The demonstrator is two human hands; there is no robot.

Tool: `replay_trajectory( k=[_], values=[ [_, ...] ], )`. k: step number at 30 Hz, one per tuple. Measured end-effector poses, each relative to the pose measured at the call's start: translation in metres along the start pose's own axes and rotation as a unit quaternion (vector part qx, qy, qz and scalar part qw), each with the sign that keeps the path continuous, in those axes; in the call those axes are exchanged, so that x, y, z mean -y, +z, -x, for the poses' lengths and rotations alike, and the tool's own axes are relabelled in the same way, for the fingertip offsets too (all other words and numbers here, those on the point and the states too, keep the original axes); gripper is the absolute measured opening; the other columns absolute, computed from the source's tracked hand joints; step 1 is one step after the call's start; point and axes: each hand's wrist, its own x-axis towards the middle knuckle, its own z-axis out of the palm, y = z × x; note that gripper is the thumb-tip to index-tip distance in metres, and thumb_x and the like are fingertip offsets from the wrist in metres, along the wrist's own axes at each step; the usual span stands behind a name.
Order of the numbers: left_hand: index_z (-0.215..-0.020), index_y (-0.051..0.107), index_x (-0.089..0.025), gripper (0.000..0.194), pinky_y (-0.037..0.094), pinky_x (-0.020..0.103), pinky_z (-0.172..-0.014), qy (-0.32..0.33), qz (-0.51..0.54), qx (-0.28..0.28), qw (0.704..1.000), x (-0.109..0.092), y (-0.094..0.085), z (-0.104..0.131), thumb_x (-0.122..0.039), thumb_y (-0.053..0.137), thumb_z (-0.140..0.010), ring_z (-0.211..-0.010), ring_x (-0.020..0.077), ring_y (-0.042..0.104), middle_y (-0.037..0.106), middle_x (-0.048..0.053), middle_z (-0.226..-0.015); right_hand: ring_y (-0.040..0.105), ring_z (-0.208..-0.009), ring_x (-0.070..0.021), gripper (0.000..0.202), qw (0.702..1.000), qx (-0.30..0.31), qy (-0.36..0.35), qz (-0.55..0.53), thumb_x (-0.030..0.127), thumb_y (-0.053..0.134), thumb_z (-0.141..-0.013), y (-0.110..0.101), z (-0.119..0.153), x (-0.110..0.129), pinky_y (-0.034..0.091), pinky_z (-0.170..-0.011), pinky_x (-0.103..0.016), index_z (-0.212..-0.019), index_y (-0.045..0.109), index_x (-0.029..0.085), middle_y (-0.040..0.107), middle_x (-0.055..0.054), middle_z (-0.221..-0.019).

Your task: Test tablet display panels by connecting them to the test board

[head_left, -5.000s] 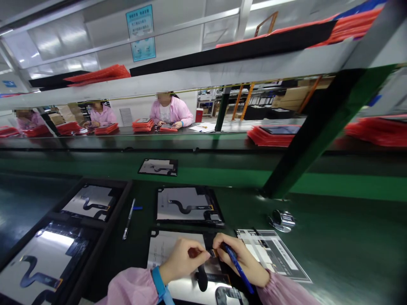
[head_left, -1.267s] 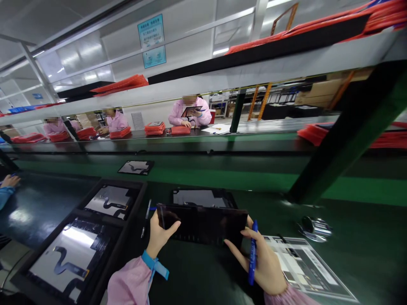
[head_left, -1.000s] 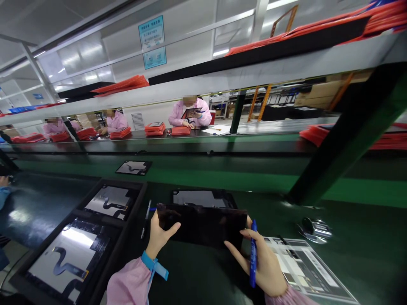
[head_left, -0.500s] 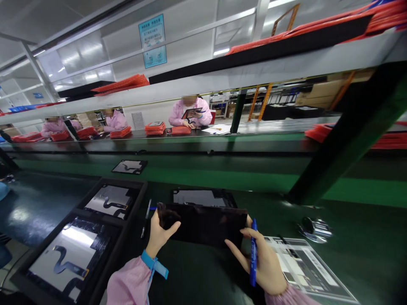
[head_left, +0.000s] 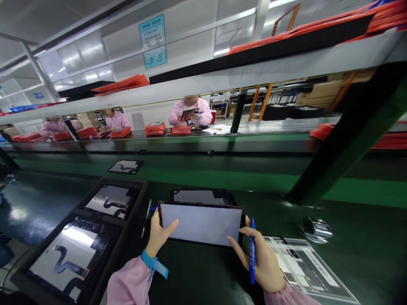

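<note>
Holding: left hand (head_left: 155, 237) and right hand (head_left: 265, 262), one at each end of the lit panel (head_left: 202, 222)
Long axis: crosswise, left to right between them — neither hand nearer
Fingers: clamped on its end edges, thumbs over the front; blue marker (head_left: 252, 258) also in the right hand
Panel: above the bench (head_left: 197, 271), before a dark-framed panel (head_left: 197, 196) — contact unclear

Room over right bench (head_left: 369, 241), slanted post (head_left: 343, 135) beyond
</note>
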Motion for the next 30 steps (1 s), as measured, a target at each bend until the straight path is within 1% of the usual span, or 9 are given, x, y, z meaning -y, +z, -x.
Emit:
replay_trajectory(
  k=[4, 7, 10, 13, 18, 21, 25, 27, 30],
  values=[
    [-0.133, 0.046, -0.020, 0.063, 0.048, 0.041, -0.097, -0.021, 0.056, 0.018, 0.998, 0.003, -0.003, -0.002, -0.055, 0.061, -0.082, -0.119, 0.0296, 0.057, 0.059, 0.014, -0.130, 0.071, -0.087, -0.0272, 0.020, 0.995, 0.002, 0.052, -0.091, 0.039, 0.059, -0.090, -0.003, -0.001, -0.006, 0.057, -0.060, -0.029, -0.093, 0.046, 0.023, 0.063, -0.018, -0.120],
    [-0.135, 0.046, -0.023, 0.058, 0.052, 0.034, -0.081, -0.043, 0.065, 0.021, 0.997, 0.002, -0.004, -0.004, -0.056, 0.053, -0.088, -0.095, 0.0240, 0.065, 0.067, 0.009, -0.110, 0.071, -0.077, -0.0246, 0.026, 0.977, 0.000, 0.119, -0.177, 0.040, 0.065, -0.085, -0.010, -0.004, -0.003, 0.051, -0.050, -0.026, -0.088, 0.043, 0.024, 0.061, -0.017, -0.124],
    [-0.119, 0.060, -0.020, 0.048, 0.046, 0.027, -0.059, -0.037, -0.008, -0.020, 0.999, 0.004, -0.004, -0.005, -0.056, 0.049, -0.089, -0.063, 0.0162, 0.058, 0.065, 0.003, -0.079, 0.071, -0.080, -0.0270, 0.028, 0.963, 0.001, 0.151, -0.222, 0.038, 0.068, -0.083, -0.017, -0.007, 0.004, 0.048, -0.047, -0.025, -0.084, 0.043, 0.026, 0.066, -0.013, -0.117],
    [-0.099, 0.068, -0.017, 0.041, 0.042, 0.026, -0.055, -0.018, -0.040, -0.046, 0.998, 0.007, -0.003, -0.007, -0.054, 0.055, -0.087, -0.058, 0.0146, 0.054, 0.062, 0.002, -0.070, 0.071, -0.079, -0.0256, 0.028, 0.955, 0.006, 0.156, -0.252, 0.034, 0.069, -0.083, -0.021, -0.009, 0.009, 0.049, -0.047, -0.024, -0.081, 0.043, 0.025, 0.060, -0.014, -0.129],
    [-0.085, 0.075, -0.021, 0.027, 0.047, 0.040, -0.092, 0.036, -0.053, -0.039, 0.997, 0.002, -0.006, -0.004, -0.045, 0.064, -0.083, -0.104, 0.0267, 0.062, 0.069, 0.010, -0.112, 0.063, -0.110, -0.0330, 0.035, 0.951, -0.029, 0.195, -0.237, 0.040, 0.075, -0.077, -0.021, -0.008, 0.007, 0.056, -0.058, -0.026, -0.076, 0.044, 0.024, 0.061, -0.012, -0.128],
    [-0.078, 0.078, -0.027, 0.018, 0.029, 0.052, -0.112, 0.111, -0.087, 0.035, 0.989, -0.006, -0.010, 0.004, -0.041, 0.068, -0.082, -0.135, 0.0327, 0.040, 0.057, 0.008, -0.136, 0.060, -0.114, -0.0331, 0.039, 0.942, -0.070, 0.222, -0.242, 0.043, 0.077, -0.074, -0.020, -0.008, 0.004, 0.056, -0.058, -0.024, -0.075, 0.043, 0.024, 0.062, -0.013, -0.126],
    [-0.073, 0.078, -0.034, 0.007, 0.014, 0.057, -0.117, 0.147, -0.042, 0.160, 0.975, -0.009, -0.021, 0.011, -0.039, 0.075, -0.076, -0.146, 0.0337, 0.015, 0.040, -0.003, -0.151, 0.053, -0.123, -0.0338, 0.044, 0.923, -0.117, 0.244, -0.272, 0.044, 0.082, -0.066, -0.021, -0.011, 0.001, 0.054, -0.060, -0.021, -0.074, 0.044, 0.024, 0.065, -0.012, -0.122],
    [-0.073, 0.078, -0.036, 0.004, 0.010, 0.057, -0.117, 0.151, 0.005, 0.206, 0.967, -0.009, -0.026, 0.012, -0.040, 0.077, -0.073, -0.147, 0.0336, 0.009, 0.033, -0.007, -0.155, 0.057, -0.117, -0.0346, 0.047, 0.916, -0.119, 0.264, -0.277, 0.046, 0.084, -0.064, -0.023, -0.013, 0.001, 0.054, -0.062, -0.024, -0.072, 0.044, 0.023, 0.069, -0.012, -0.111],
    [-0.073, 0.078, -0.037, 0.006, 0.006, 0.057, -0.117, 0.151, 0.061, 0.237, 0.958, -0.009, -0.029, 0.012, -0.042, 0.077, -0.073, -0.148, 0.0336, 0.003, 0.026, -0.011, -0.157, 0.071, -0.084, -0.0283, 0.051, 0.903, -0.124, 0.299, -0.284, 0.050, 0.085, -0.062, -0.027, -0.015, 0.002, 0.053, -0.057, -0.026, -0.066, 0.042, 0.022, 0.073, -0.008, -0.082]
  ],
)
